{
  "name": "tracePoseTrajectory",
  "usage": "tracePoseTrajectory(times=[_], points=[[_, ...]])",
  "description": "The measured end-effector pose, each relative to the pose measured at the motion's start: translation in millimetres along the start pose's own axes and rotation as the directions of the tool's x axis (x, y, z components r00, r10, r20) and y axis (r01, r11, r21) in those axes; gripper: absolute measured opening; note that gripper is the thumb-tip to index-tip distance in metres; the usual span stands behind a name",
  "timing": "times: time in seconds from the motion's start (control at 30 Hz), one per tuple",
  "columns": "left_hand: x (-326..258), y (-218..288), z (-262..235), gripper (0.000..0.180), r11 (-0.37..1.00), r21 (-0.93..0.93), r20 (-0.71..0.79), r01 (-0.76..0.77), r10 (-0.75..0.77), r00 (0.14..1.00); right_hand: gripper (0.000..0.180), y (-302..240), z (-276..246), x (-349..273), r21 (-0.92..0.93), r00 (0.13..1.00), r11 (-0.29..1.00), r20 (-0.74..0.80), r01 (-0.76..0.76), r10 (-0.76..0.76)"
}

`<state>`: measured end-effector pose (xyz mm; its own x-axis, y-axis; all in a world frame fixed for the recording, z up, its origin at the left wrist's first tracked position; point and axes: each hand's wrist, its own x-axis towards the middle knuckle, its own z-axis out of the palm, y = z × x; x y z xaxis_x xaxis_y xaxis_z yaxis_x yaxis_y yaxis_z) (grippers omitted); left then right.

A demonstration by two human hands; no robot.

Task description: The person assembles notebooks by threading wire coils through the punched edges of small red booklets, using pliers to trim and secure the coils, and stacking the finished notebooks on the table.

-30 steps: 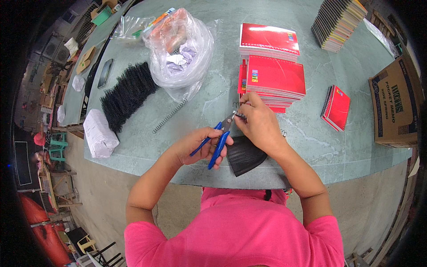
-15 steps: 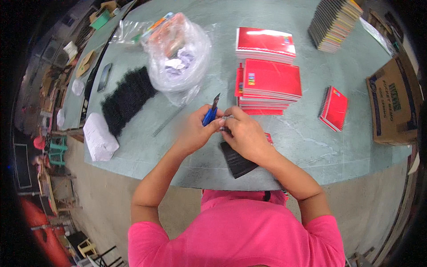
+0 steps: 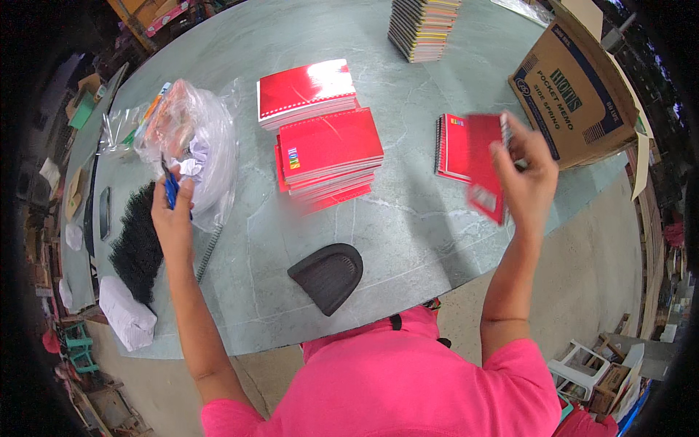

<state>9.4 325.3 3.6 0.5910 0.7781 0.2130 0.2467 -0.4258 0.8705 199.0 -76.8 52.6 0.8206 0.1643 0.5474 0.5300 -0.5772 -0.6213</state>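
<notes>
My left hand (image 3: 173, 226) is closed around blue-handled pliers (image 3: 172, 191), at the near side of a clear plastic bag (image 3: 220, 146) with crumpled paper inside. On the right, my right hand (image 3: 530, 175) grips a red spiral notebook (image 3: 486, 153) by its edge, blurred by motion. That notebook hangs over the right part of another red spiral notebook (image 3: 453, 149) lying on the table; whether they touch I cannot tell. Between my hands stand stacked red notebooks (image 3: 331, 142), with a second red stack (image 3: 306, 84) behind. Nearer me lies a black rounded, wedge-like pad (image 3: 328, 277).
Black spiral coils (image 3: 135, 244) lie in a heap at left, beside a white wrapped bundle (image 3: 127, 313). One loose coil (image 3: 210, 251) rests near my left forearm. A cardboard box (image 3: 571, 95) stands at right. Spiral notebooks (image 3: 424, 29) are piled at the back of the table (image 3: 408, 218).
My hands, earlier together at the table's middle, have moved apart. The right now carries a red notebook to the right; the left keeps the pliers. The view has turned right.
</notes>
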Motion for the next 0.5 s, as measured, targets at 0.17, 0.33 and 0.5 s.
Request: tracePoseTrajectory(times=[0.17,0.33,0.5], points=[[-22.1,11.1,17.5,0.040,1.000,-0.004,0.101,-0.031,0.031,0.994,0.048,83.2,59.9,49.0,-0.290,0.975,0.938,0.050,-0.191,0.214],[-51.7,1.8,15.5,0.040,0.997,0.061,0.182,-0.050,0.038,0.983,0.056,117.0,116.9,35.1,-0.370,0.917,0.893,0.201,-0.254,0.344],[-79.6,-26.0,26.4,0.038,0.991,0.132,0.247,-0.027,-0.006,0.969,0.078,95.1,109.3,38.0,-0.413,0.934,0.869,0.104,-0.273,0.343]])
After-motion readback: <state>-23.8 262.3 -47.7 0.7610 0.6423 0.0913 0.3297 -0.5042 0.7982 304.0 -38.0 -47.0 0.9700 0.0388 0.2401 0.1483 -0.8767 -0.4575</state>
